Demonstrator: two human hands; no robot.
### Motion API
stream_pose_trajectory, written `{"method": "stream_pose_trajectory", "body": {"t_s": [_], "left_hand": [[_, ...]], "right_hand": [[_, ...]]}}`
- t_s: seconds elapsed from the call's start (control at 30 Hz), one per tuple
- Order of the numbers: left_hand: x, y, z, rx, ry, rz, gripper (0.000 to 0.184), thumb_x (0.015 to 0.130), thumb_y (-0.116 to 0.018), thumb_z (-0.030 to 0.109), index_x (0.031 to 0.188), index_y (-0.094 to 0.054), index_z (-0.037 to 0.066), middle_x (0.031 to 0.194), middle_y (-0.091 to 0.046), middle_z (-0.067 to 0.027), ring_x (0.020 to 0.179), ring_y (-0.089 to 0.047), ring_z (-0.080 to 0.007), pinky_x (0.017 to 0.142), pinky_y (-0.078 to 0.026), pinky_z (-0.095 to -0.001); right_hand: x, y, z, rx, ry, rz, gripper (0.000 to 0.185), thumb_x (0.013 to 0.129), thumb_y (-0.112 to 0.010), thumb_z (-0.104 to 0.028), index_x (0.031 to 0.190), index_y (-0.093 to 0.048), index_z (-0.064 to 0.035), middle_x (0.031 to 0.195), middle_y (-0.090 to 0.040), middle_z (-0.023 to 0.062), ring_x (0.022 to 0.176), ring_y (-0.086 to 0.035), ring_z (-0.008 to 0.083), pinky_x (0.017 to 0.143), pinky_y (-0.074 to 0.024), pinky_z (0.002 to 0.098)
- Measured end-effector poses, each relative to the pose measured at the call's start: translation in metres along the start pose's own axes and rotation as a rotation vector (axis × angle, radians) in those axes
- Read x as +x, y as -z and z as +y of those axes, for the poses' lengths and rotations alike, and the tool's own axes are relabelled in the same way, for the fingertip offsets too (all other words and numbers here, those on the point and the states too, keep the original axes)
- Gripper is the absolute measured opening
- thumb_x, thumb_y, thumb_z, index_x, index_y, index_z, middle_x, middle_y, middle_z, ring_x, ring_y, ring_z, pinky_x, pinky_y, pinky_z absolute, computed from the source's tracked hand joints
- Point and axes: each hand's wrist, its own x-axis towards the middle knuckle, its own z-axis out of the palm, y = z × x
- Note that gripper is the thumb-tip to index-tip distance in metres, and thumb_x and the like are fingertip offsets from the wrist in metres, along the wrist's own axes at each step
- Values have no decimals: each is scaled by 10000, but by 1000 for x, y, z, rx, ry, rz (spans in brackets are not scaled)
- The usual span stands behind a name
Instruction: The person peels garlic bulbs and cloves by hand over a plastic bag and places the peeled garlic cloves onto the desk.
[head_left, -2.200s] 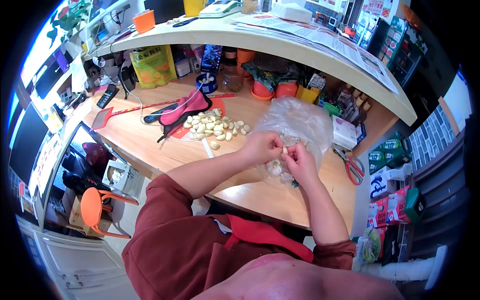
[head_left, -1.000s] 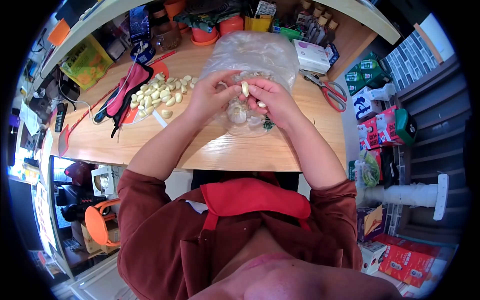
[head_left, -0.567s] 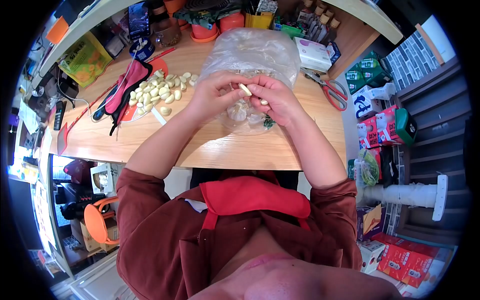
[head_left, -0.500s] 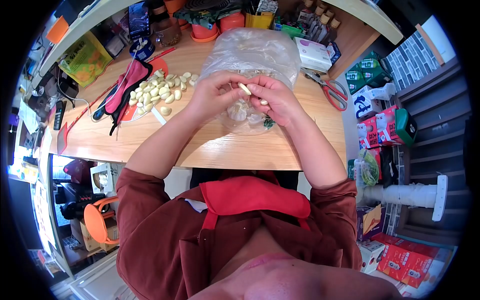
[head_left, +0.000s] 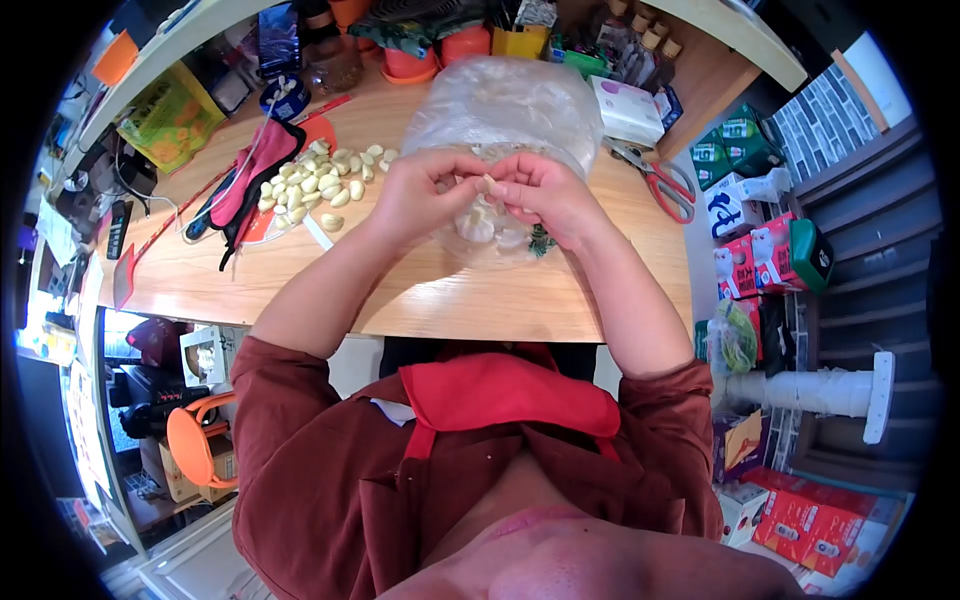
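My left hand [head_left: 428, 192] and my right hand [head_left: 548, 197] meet over a clear plastic bag [head_left: 510, 95]. Their thumbs and fingertips are closed around a small garlic clove [head_left: 487, 185], mostly covered by the fingers. Papery garlic skins [head_left: 478, 228] lie on the bag's near part beneath my hands. Left of my left hand, a loose pile of peeled garlic cloves [head_left: 311, 186] rests on the table. Whether my right palm holds a second clove is hidden by the curled fingers.
Red-handled scissors [head_left: 668, 192] lie on the table [head_left: 460, 306] at right, near a white box [head_left: 626, 110]. A pink and black strap-like item [head_left: 258, 185] lies at left. Pots, bottles [head_left: 645, 50] and a yellow pouch [head_left: 172, 118] line the back.
The clove between my fingertips has turned and shows less. My right fingers have shifted, and the second pale piece seen under them earlier is out of sight.
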Motion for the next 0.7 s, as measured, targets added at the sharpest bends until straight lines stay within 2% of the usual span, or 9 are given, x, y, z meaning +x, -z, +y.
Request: {"method": "stream_pose_trajectory", "body": {"t_s": [0.1, 0.2, 0.3, 0.43, 0.53, 0.7], "left_hand": [[0, 2, 3, 53, 53, -15, 131, 797, -617, 47, 913, -656, 3, 739, -620, -9, 593, -522, -29, 498, -410, -182], [0, 2, 7, -73, 148, -17, 130, 787, -615, 34, 908, -655, 13, 734, -621, -2, 592, -524, -36, 498, -415, -188], [-1, 1, 3, -29, 101, -7, 123, 767, -621, 34, 883, -654, 15, 698, -612, -12, 581, -528, -45, 498, -420, -196], [-3, -6, -4, 198, -133, 72, 116, 748, -588, 25, 853, -630, 1, 630, -585, -41, 545, -524, -51, 484, -424, -214], [-5, -11, -8, 98, 60, 44, 127, 753, -562, 7, 869, -612, 2, 639, -584, -35, 536, -518, -51, 466, -417, -221], [-6, -16, -9, 59, 18, 69, 114, 760, -514, -21, 862, -560, 6, 628, -559, -22, 540, -510, -55, 468, -405, -222]], "right_hand": [[-3, -4, -5, -115, -38, 34, 200, 801, -637, -126, 975, -567, -57, 796, -598, -8, 630, -492, 41, 527, -375, 174], [-2, -2, -6, -165, -32, 43, 207, 803, -629, -116, 988, -565, -51, 796, -595, -9, 630, -493, 45, 535, -375, 171], [-1, -1, -3, -176, -18, 33, 204, 806, -629, -111, 990, -565, -47, 795, -593, -9, 642, -501, 46, 546, -387, 171], [-2, -7, -3, -203, 27, 53, 192, 802, -640, -89, 966, -558, -31, 784, -587, -1, 651, -514, 52, 559, -418, 187], [1, -9, 1, -265, 76, 73, 181, 797, -648, -76, 938, -548, -22, 776, -582, 4, 651, -521, 56, 562, -433, 196], [0, -14, 2, -260, 71, 95, 174, 801, -642, -71, 927, -532, -21, 770, -572, 6, 634, -517, 57, 549, -431, 191]]}}
